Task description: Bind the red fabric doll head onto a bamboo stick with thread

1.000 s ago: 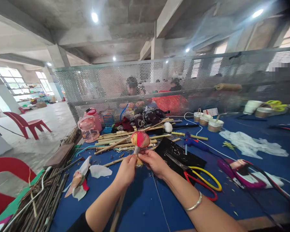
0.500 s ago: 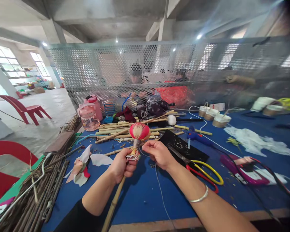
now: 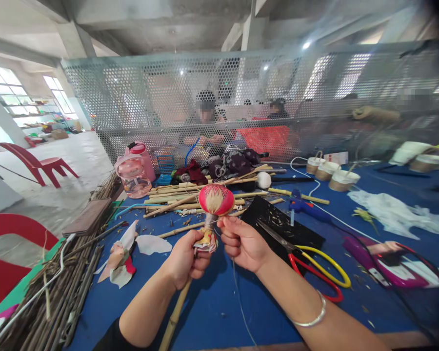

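Note:
My left hand (image 3: 188, 256) is closed round a bamboo stick (image 3: 176, 312) just below a gathered bit of patterned cloth (image 3: 207, 239). On top of the stick sits a round red and cream fabric head (image 3: 216, 200), with pale wrapping at its neck. My right hand (image 3: 243, 241) pinches a thin thread (image 3: 237, 285) close beside that neck. The thread trails down over the blue table toward its front edge. Scissors (image 3: 300, 258) with one red and one yellow handle lie right of my right hand, partly on a black sheet (image 3: 274, 229).
Bamboo sticks (image 3: 179, 192) and a white ball (image 3: 264, 180) lie behind my hands. Cloth scraps (image 3: 122, 258) and bundled twigs (image 3: 69, 292) are left. A blue glue gun (image 3: 309, 209), paper cups (image 3: 344, 180) and white plastic (image 3: 388, 209) are right. A perforated metal screen (image 3: 161, 92) stands behind.
My right hand has come in closer to the neck below the fabric head, drawing the thread there. The head looks slightly turned and nearer. My left hand keeps its hold on the stick.

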{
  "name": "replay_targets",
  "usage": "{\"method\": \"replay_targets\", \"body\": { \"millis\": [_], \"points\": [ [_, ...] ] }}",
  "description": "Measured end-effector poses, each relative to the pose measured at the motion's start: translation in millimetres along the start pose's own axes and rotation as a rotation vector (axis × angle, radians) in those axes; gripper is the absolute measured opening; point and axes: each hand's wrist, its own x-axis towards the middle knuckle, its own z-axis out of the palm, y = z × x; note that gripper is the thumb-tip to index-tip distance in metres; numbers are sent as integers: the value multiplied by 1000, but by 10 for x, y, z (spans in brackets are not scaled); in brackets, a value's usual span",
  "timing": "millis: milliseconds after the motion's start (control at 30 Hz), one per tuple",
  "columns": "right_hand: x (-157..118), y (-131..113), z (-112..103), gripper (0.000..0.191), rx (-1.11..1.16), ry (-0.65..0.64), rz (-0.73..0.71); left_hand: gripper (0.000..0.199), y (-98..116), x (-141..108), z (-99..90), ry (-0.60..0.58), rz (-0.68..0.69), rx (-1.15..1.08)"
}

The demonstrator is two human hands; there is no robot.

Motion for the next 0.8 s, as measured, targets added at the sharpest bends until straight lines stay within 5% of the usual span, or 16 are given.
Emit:
{"method": "replay_targets", "body": {
  "millis": [567, 700, 800],
  "points": [
    [54, 90, -61, 35, -296, 99, -65, 28, 22, -39, -80, -75, 48, -84],
    [88, 98, -96, 35, -327, 21, -119, 28, 28, -115, -98, -252, 15, -130],
    [84, 93, -132, 36, -313, -47, -134, 51, 15, -169, -116, -421, -74, -139]
  ]
}}
